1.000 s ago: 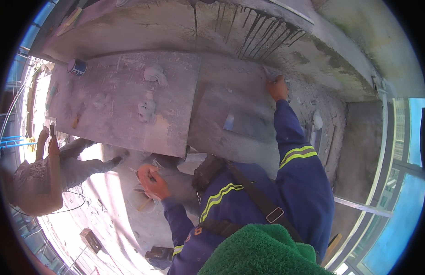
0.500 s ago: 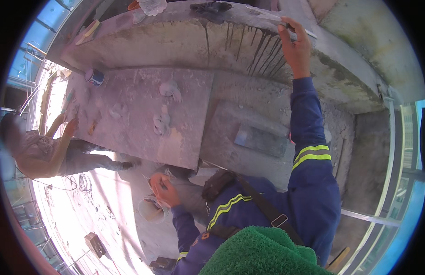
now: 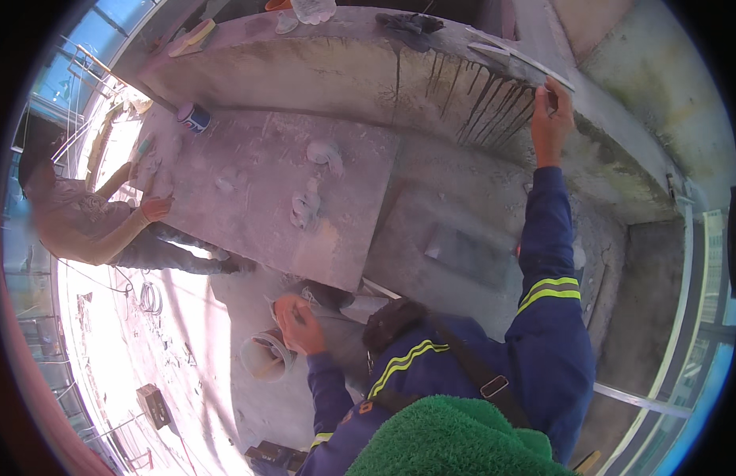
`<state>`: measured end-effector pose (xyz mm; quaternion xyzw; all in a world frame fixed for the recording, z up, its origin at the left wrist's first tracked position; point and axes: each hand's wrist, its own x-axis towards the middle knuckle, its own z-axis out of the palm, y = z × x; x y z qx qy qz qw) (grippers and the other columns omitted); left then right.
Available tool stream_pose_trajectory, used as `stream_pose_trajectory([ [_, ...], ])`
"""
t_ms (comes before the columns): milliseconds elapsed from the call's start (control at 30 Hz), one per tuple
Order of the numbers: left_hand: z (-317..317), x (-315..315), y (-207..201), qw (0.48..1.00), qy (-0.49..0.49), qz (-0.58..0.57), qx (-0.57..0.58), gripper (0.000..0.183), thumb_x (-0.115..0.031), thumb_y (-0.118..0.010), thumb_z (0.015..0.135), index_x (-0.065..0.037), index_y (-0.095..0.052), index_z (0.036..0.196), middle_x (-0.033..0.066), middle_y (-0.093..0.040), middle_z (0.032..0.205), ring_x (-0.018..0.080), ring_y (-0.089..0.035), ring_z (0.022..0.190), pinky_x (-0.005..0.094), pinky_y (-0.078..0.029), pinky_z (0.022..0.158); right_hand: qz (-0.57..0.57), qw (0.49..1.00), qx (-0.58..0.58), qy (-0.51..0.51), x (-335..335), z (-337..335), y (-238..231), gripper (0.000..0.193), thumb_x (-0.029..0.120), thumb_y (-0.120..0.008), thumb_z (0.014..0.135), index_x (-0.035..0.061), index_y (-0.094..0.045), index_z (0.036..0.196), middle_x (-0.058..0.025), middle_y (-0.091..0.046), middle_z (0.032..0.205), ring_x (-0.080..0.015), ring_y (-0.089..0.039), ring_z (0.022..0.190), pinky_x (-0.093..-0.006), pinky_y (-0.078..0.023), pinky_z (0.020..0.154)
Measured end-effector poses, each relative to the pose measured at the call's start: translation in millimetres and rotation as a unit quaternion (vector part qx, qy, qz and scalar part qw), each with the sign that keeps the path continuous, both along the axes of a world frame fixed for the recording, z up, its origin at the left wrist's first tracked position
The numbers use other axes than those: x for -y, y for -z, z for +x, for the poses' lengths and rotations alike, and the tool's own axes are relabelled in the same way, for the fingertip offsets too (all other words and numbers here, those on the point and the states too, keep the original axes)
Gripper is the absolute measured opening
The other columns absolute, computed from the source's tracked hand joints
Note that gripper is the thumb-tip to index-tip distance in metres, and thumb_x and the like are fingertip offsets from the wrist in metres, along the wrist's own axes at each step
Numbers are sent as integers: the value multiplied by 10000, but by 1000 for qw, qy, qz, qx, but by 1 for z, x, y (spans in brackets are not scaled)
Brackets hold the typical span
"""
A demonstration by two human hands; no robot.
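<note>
My right hand point(image 3: 552, 123) is at the outer edge of a raised concrete ledge point(image 3: 304, 67), fingers pinched. Whatever they hold is too small to make out. Just beyond the fingertips, a long pale strip point(image 3: 534, 63) lies on the ledge beside a flat grey blade-like piece point(image 3: 491, 52). Dark wet streaks point(image 3: 479, 99) run down the ledge's face below a crumpled black rag or bag point(image 3: 411, 30). Down near my lap, my left hand point(image 3: 303, 324) is closed around something thin, mostly hidden by the fingers. A pale bucket point(image 3: 249, 349) stands beside it.
A large dusty board point(image 3: 257, 166) bears pale crumpled lumps point(image 3: 306, 205) and a blue-and-white can point(image 3: 193, 117). Another person point(image 3: 90, 214) stands at its left side. A dark rectangular panel point(image 3: 471, 254) lies right of the board. A brown block point(image 3: 153, 406) and coiled wire point(image 3: 149, 297) sit lower left.
My right hand has drawn back from the ledge top to just outside its edge. My left hand stays near the bucket. The other person's hand has moved over the board; the whole view has shifted slightly.
</note>
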<state>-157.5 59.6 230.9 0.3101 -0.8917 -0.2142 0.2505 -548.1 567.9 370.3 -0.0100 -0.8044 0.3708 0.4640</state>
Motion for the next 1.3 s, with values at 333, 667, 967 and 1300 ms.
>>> stream_pose_trajectory([
  [333, -1, 0, -6, 993, -16, 27, 114, 361, -326, -628, 1032, -68, -759, 1248, 145, -750, 1269, 385, -706, 1142, 474, -541, 975, 125, 804, 555, 175, -126, 162, 239, 644, 390, -709, 967, 187, -549, 1557, -280, -640, 1438, -476, -626, 1328, -566, -517, 1104],
  [667, 3, 7, 6, 999, -8, 25, 41, 238, -233, -700, 992, -72, -758, 1157, 164, -752, 1242, 352, -724, 1120, 442, -558, 963, 29, 780, 578, 238, -122, 137, 249, 484, 308, -681, 950, 80, -637, 1375, -247, -701, 1379, -439, -675, 1288, -537, -539, 1066],
  [967, 13, -2, 9, 999, -37, 25, 30, 194, -205, -736, 975, -70, -766, 1112, 157, -756, 1147, 358, -741, 1004, 465, -576, 873, -462, 799, 364, -120, -32, 121, 246, 678, 198, -723, 1023, -29, -460, 1606, -91, -652, 1366, -191, -641, 1217, -380, -518, 1032],
  [1300, 13, -3, 0, 999, -14, 19, -25, 219, -263, -735, 985, -102, -762, 1131, 125, -752, 1139, 346, -745, 992, 462, -576, 857, -458, 744, 252, -416, 106, 56, 100, 579, 165, -742, 1007, 94, -487, 1521, -97, -676, 1399, -214, -617, 1283, -386, -451, 1119],
])
